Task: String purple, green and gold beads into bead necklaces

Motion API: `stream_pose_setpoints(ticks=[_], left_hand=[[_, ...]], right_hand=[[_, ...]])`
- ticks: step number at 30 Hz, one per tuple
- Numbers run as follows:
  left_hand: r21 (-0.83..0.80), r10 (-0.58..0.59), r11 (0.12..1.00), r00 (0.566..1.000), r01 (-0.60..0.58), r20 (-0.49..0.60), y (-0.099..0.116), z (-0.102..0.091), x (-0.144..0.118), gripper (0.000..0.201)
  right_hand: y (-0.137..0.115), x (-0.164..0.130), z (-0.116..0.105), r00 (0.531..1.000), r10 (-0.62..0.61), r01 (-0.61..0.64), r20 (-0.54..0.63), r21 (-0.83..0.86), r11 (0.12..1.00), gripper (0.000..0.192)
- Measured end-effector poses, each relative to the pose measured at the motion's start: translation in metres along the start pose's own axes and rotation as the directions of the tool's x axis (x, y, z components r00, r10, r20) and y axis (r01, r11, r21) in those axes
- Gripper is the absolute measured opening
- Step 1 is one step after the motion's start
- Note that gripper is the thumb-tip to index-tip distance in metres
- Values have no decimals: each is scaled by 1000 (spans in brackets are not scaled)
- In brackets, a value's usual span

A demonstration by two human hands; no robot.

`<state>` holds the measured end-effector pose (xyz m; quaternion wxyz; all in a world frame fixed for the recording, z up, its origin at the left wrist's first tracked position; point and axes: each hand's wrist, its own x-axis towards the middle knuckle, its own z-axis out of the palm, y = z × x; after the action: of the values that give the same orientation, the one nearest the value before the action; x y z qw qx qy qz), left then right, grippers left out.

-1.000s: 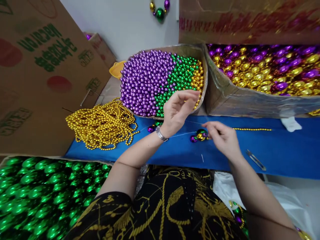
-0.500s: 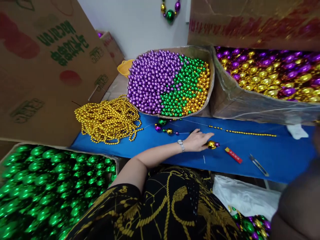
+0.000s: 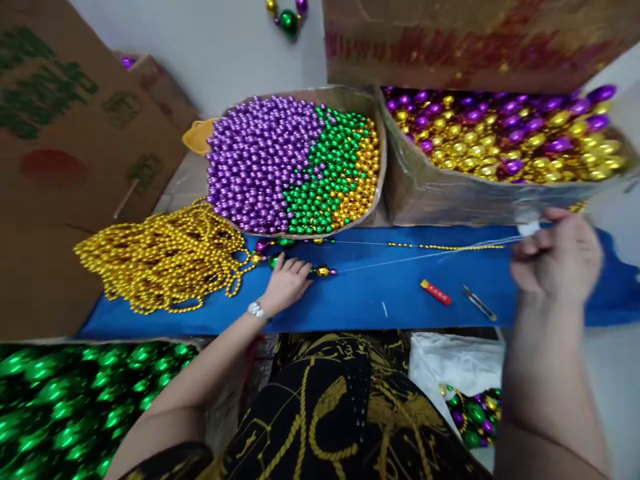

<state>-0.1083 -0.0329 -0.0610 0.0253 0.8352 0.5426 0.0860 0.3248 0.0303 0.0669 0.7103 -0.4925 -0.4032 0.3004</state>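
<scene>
The long blue cloth-covered worktable [image 3: 380,307] is carrying the work, with the open cardboard box of small purple, green and gold beads [image 3: 295,163] at its back edge and the tangled heap of finished gold bead strands [image 3: 165,257] on its left. The person is drawing the thin white thread [image 3: 400,259] taut across the cloth, from the left hand to the right. The right hand [image 3: 557,257] is closed in a fist around the thread's far end, lifted just above the table; it is motion-blurred, so the exact pinch is hard to read. The left hand [image 3: 286,283] is lying palm-down, fingers loosely spread, pressing on the short run of large gold, green and purple round beads [image 3: 295,257] strung at the thread's left end.

Judgement on doing this well: the pull should stay level and slow, the left hand pinning the beads so they seat against each other without bunching. The thread is passing near the small red lighter [image 3: 435,293] and the small metal thread snips [image 3: 479,303]; it should stay clear of them.
</scene>
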Motion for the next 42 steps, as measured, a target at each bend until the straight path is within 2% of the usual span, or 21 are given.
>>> stream_pose_setpoints(ticks=[3, 6, 10, 12, 14, 17, 19, 23, 26, 28, 32, 35, 40, 42], left_hand=[[-126, -7, 992, 995, -6, -103, -1, -9, -2, 36], [-381, -9, 921, 976, -76, -217, 22, -24, 17, 28], [-717, 3, 663, 958, -216, -285, 73, -39, 72, 28], [-803, 34, 524, 949, -284, -314, 96, -42, 104, 30], [-874, 81, 385, 954, -298, -289, 114, -45, 129, 29], [-965, 182, 181, 971, -190, -157, 128, -47, 152, 30], [-990, 246, 86, 965, -113, -89, 129, -47, 158, 32], [-998, 348, -6, 936, 65, 59, 124, -41, 163, 31], [-964, 422, -95, 887, 249, 188, 118, -32, 166, 28], [-934, 457, -155, 861, 323, 222, 116, -27, 169, 26], [-916, 498, -173, 834, 362, 236, 116, -24, 171, 24], [-916, 501, -170, 832, 364, 238, 118, -23, 169, 28], [-939, 357, -164, 906, 301, 228, 118, -9, 166, 34], [-970, 277, -66, 938, 234, 208, 113, -1, 163, 33]], right_hand=[[8, -14, 20, 991, 47, -57, 122, 81, 995, 26], [3, -31, 50, 972, 33, -50, 234, 66, 997, 23], [-9, -47, 77, 948, 32, -52, 316, 56, 997, 24], [-12, -51, 83, 938, 51, -68, 343, 38, 997, 26], [-13, -53, 86, 927, 64, -76, 369, 19, 997, 27], [-12, -54, 88, 917, 62, -70, 393, 5, 998, 29], [-12, -55, 88, 916, 69, -73, 396, -5, 997, 31], [-12, -54, 89, 912, 72, -76, 403, -6, 997, 32], [-10, -54, 89, 906, 66, -69, 419, -9, 998, 32], [-10, -53, 89, 903, 62, -63, 426, -12, 998, 31], [-9, -53, 89, 905, 57, -68, 422, 12, 998, 30], [-10, -54, 89, 908, 63, -76, 413, 15, 997, 31], [-15, -57, 83, 908, 49, -22, 415, -68, 997, 33], [-17, -59, 80, 908, 27, 9, 418, -84, 996, 31]])
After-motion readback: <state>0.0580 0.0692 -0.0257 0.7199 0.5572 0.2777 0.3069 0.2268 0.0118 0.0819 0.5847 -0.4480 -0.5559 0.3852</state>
